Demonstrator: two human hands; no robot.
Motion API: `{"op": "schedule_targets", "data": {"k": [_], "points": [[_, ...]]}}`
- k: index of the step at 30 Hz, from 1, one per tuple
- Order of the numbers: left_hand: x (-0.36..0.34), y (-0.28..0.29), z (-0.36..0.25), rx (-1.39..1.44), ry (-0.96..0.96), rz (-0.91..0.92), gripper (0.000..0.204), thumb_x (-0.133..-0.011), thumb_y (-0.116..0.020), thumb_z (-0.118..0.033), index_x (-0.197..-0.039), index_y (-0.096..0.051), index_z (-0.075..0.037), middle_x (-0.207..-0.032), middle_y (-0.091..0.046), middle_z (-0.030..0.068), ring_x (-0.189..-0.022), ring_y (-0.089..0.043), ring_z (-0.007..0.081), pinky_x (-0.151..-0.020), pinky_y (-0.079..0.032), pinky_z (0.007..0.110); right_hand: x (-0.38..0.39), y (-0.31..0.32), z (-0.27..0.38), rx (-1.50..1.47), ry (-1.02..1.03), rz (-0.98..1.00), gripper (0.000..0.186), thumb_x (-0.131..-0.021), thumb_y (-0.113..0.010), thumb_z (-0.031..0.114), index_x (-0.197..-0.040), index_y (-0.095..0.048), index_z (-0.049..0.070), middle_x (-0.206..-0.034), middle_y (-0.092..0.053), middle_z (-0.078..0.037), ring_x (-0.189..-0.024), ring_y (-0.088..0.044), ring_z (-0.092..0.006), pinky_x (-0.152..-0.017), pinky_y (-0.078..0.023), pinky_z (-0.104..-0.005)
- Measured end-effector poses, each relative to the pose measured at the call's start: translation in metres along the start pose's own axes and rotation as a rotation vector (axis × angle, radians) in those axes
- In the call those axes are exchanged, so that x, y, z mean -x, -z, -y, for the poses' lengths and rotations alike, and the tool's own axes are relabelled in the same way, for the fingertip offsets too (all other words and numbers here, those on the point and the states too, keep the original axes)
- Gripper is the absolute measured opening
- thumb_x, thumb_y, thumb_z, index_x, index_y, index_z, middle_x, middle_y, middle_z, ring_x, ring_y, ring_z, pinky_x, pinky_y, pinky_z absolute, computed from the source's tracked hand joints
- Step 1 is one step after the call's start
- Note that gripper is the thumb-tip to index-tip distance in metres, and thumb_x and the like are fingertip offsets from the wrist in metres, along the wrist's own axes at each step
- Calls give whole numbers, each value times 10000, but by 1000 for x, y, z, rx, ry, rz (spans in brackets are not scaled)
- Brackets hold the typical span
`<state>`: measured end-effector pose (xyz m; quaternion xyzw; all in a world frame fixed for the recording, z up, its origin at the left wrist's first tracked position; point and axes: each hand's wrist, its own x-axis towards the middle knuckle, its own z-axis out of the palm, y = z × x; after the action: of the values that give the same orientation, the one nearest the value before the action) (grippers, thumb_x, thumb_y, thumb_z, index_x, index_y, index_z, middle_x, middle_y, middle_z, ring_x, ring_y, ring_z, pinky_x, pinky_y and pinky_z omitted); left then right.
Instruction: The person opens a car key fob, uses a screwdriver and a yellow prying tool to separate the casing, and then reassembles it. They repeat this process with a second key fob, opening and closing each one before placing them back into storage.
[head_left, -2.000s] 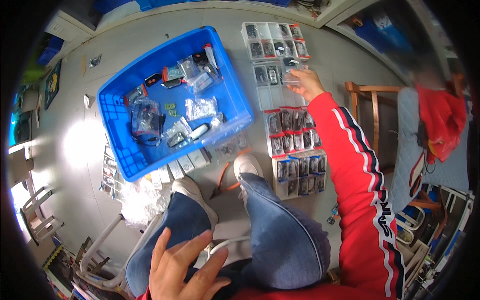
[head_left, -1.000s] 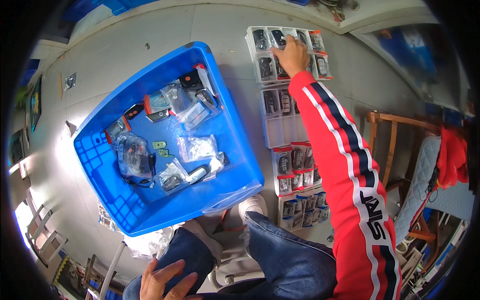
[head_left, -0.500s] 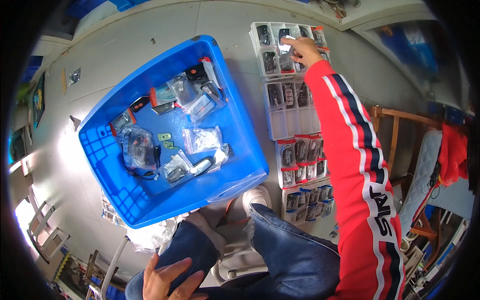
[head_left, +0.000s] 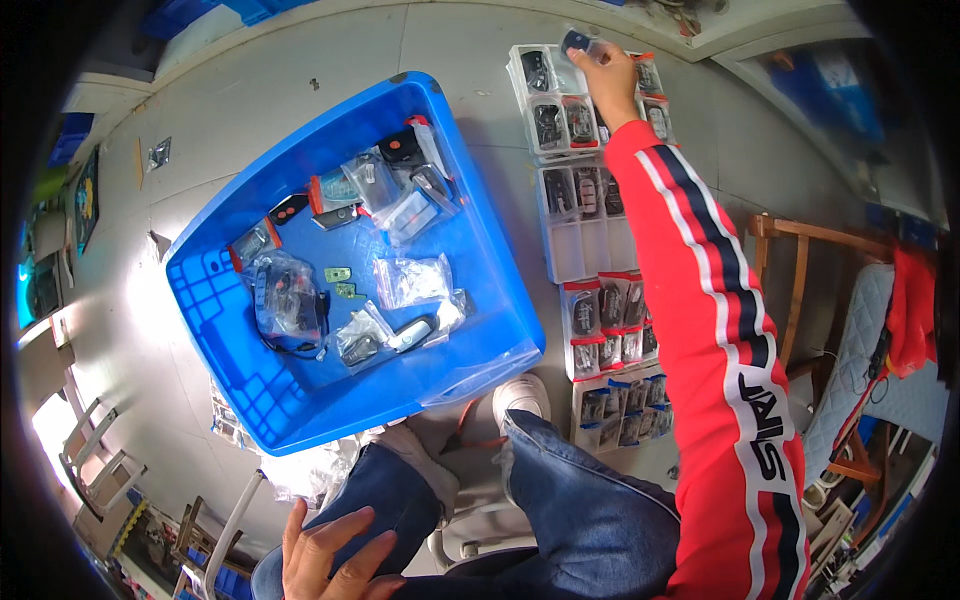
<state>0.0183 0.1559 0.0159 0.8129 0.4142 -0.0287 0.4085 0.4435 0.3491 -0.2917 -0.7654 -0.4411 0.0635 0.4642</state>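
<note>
My right hand [head_left: 606,72] reaches far forward in a red striped sleeve and pinches a small clear bag with a dark blue item [head_left: 574,41] above the farthest clear compartment box [head_left: 545,95]. A row of such boxes [head_left: 590,250] filled with small bagged dark parts runs along the floor under my arm. My left hand [head_left: 325,555] rests flat with fingers spread on my left knee in blue jeans. A large blue plastic bin [head_left: 255,400] on the floor to the left holds several bagged key-fob-like parts [head_left: 410,280].
A wooden chair [head_left: 800,300] with a padded cover and red cloth stands at the right. Clear plastic bags [head_left: 310,470] lie by my white shoes [head_left: 520,395]. Blue crates [head_left: 255,10] sit at the far edge. A metal frame [head_left: 95,470] is at lower left.
My right hand has moved from the middle boxes up to the farthest box and lifted a small bagged item. The view has tilted forward; my left hand stayed on my knee.
</note>
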Motion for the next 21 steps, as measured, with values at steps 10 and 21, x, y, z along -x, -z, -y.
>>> {"op": "schedule_targets", "data": {"k": [10,21], "points": [[-15,7,11,12,34,39,373,-665,-626,-53,-1033,-575,-19,-1048,-556,170,-958,-532,308,-970,-268,491,-21,-8,-67,290,165,248,497,-851,-468,398,-776,-556,-85,-771,-572,-236,-735,-542,-348,-702,-402,-405],[-18,7,12,26,46,62,370,-670,-628,-64,-1033,-575,-15,-1045,-553,178,-972,-526,316,-957,-290,488,-3,-11,-11,616,-52,2,526,-636,-738,270,-1087,-531,94,-1092,-461,-114,-1015,-470,-329,-793,-443,-452]]}}
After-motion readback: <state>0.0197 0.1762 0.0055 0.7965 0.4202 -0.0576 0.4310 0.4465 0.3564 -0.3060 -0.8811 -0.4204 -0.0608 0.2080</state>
